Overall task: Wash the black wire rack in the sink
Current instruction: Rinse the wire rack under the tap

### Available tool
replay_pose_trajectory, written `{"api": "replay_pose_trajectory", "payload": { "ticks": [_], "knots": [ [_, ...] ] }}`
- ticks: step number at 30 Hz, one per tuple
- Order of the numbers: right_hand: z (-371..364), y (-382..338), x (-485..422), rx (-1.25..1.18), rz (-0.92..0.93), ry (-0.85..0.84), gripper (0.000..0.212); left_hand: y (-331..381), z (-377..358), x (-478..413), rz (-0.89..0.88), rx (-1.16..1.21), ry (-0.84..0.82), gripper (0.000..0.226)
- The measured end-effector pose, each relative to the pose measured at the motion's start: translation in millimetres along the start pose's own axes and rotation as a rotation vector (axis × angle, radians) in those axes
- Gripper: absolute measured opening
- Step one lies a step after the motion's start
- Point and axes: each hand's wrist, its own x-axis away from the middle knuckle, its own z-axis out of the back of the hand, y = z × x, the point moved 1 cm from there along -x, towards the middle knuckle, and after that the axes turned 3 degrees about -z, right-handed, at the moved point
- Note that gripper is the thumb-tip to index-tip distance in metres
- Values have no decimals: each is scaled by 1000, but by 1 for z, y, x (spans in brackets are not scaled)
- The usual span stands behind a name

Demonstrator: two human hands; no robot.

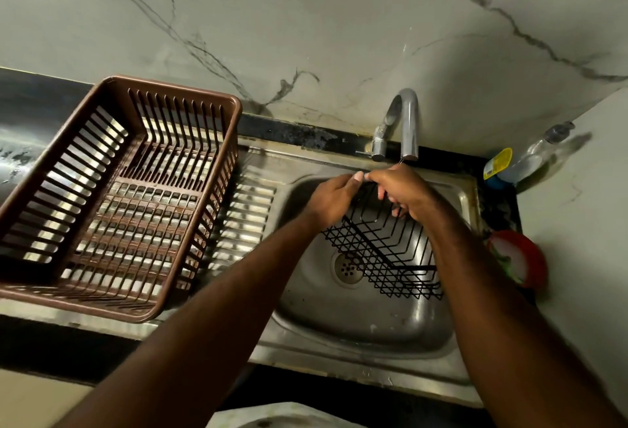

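Black wire forms the rack (pixel 390 251), which stands tilted inside the steel sink (pixel 356 325). Its lower end sits down in the basin just right of the drain (pixel 347 269), and its upper edge is raised toward the tap (pixel 406 122). Both hands are at that raised far edge, side by side and almost touching. The left hand (pixel 334 200) has its fingers curled over the top wire. The right hand (pixel 404 191) is closed round the wires beside it, with its fingertips showing through the lattice underneath. Most of the rack therefore hangs below and nearer than the hands, between the two forearms. The spout of the tap ends just above the right hand (whether water is running cannot be told). Left of the basin, a brown slatted plastic basket (pixel 115 189) rests on the ribbed steel drainboard (pixel 251 210), well apart from the rack. On the dark surface (pixel 499 213) to the right of the sink, a clear bottle (pixel 533 159) with a yellow label lies in the corner. A red round tub (pixel 530 257) sits nearer, close to the right forearm. Grey-veined marble wall (pixel 306 20) rises behind.
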Motion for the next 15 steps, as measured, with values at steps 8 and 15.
{"api": "replay_pose_trajectory", "payload": {
  "ticks": [8, 15],
  "knots": [
    [9, 9, 0, -73, 108, -77, 28, -7, -17, -8, 31, -86, 39, 62],
    [2, 18, -19, -15, 120, 217, 40, 3, -44, -6, 172, -285, 94, 59]
  ]
}}
